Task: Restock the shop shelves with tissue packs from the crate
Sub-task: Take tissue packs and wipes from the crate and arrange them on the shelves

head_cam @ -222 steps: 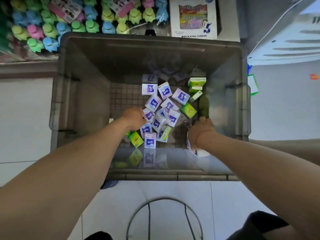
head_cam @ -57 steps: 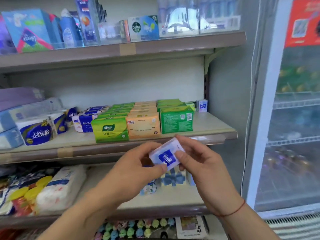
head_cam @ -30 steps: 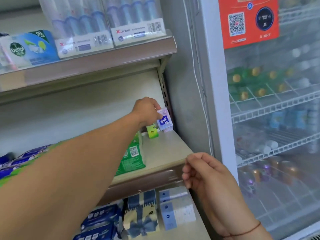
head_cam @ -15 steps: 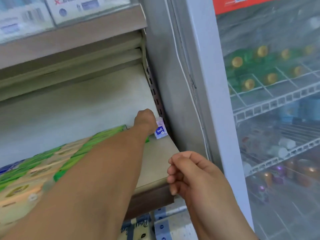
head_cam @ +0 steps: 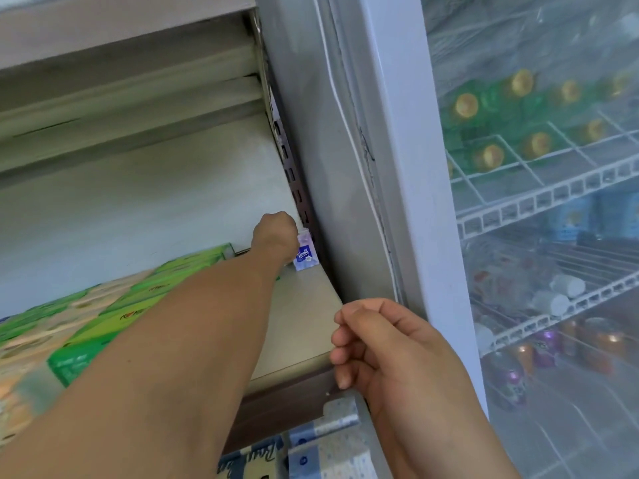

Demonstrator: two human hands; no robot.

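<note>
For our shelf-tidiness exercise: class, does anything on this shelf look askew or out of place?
The small tissue pack at the back right corner of the shelf leans tilted, gripped by the left hand; nothing else stands out.

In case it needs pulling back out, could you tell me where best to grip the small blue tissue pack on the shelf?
Probably its top edge, from the front and above: the tissue pack stands upright in the shelf corner, slotted post close on its right, left hand gripping its left.

A glass-door fridge fills three o'clock: green bottles at two, cans at four, on wire racks.
</note>
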